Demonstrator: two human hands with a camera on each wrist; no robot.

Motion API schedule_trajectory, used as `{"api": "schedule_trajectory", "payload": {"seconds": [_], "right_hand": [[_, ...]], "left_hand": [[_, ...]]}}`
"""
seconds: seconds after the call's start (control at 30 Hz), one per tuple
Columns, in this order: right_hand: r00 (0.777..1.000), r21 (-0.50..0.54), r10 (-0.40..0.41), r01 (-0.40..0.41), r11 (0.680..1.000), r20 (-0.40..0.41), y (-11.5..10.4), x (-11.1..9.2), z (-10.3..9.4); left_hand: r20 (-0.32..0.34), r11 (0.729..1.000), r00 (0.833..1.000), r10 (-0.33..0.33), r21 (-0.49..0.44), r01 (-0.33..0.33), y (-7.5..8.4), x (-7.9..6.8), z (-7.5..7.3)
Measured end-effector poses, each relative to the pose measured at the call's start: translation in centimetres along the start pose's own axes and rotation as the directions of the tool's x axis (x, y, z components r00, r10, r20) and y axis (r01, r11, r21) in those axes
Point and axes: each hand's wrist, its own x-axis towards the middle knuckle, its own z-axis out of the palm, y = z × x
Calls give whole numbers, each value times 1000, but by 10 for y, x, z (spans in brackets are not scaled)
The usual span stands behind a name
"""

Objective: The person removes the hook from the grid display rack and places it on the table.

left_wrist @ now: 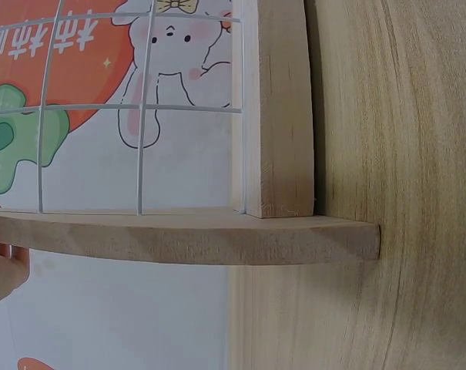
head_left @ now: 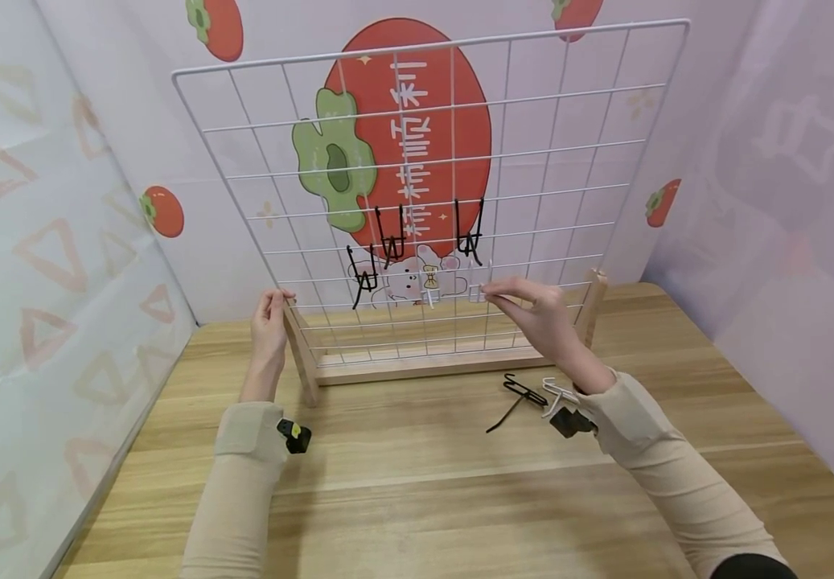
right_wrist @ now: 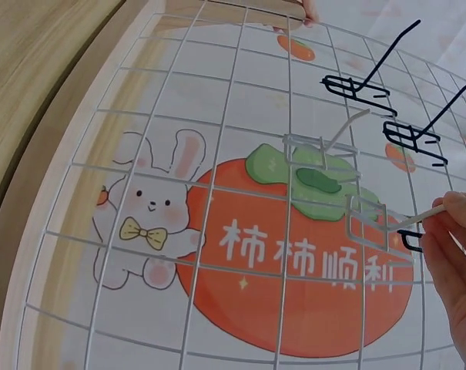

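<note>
A white wire grid panel (head_left: 431, 46) stands tilted in a wooden stand (head_left: 417, 367). At the top of the stand's left leg (head_left: 301, 354), my left hand (head_left: 269, 326) grips the wood, its fingers partly hidden behind it in the left wrist view. My right hand (head_left: 536, 314) pinches the prong of a white wire hook (right_wrist: 367, 220) between thumb and fingertips, with the hook's frame against the grid. Left of it another white hook (head_left: 429, 296) hangs on the grid. Black hooks (head_left: 365, 280) hang there too, two on the left and one above the pinched hook.
On the wooden table (head_left: 402, 515), in front of the stand's right side, lie a loose black hook (head_left: 525, 392) and a loose white hook (head_left: 557, 392), the latter beside my right wrist. A printed cloth backdrop (head_left: 228, 265) with persimmons and a rabbit rises behind the grid.
</note>
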Motion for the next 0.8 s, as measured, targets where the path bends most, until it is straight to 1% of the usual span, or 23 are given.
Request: {"api": "schedule_trajectory", "payload": {"seconds": [0.17,0.27,0.5,0.63,0.8], "right_hand": [[999,32,-38,39,999,-13,-6,-1,-1],[999,45,-50,51,998,-18,-10,-1,-2],[995,36,-93,94,995,-30,-13,-4,-4],[994,33,-103,104,994,-27,-12,-10,-5],[996,30,-92,93,995,-16,-13,-18,-6]], "left_hand": [[-2,1000,1000,5,-12,-5,9,-7,2],[-1,1000,1000,4,-12,-4,10,-8,2],[3,1000,1000,8,2,-8,10,-8,2],[9,1000,1000,4,12,-4,10,-7,2],[15,1000,1000,1,21,-1,10,-7,2]]}}
